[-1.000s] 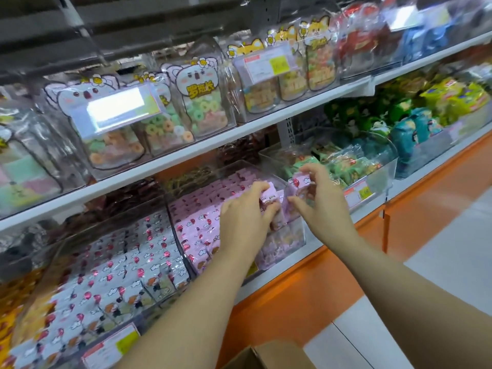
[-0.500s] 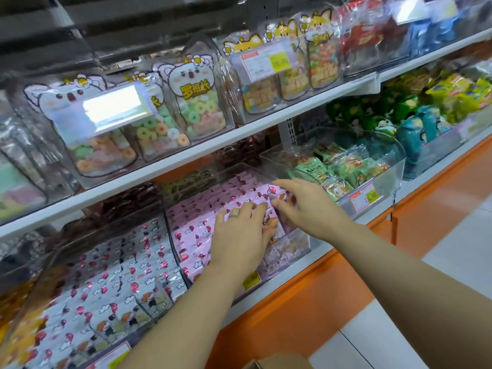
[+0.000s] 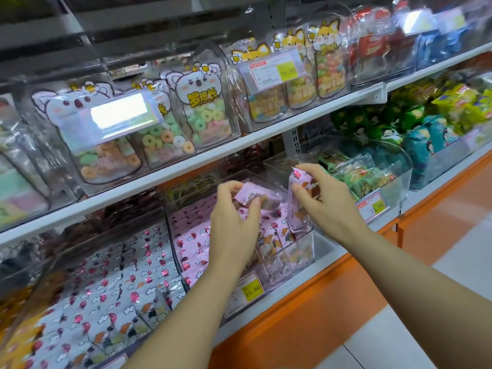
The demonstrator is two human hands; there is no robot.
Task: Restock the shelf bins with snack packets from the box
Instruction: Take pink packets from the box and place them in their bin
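While the pink-snack bin (image 3: 306,246) sits directly below, my left hand (image 3: 234,225) pinches the flat packet (image 3: 257,195) in curled fingers (image 3: 229,185) and my right hand (image 3: 328,206) clasps the upright packet (image 3: 297,206), long axis vertical, nearer the bin's front right corner.

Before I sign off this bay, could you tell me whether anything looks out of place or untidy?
Nothing looks spilled or damaged. In the pink packet bin, the left rows lie flat, but the front-right packets stand on end and lean unevenly. The left hand and right hand each hold a pink packet above it.
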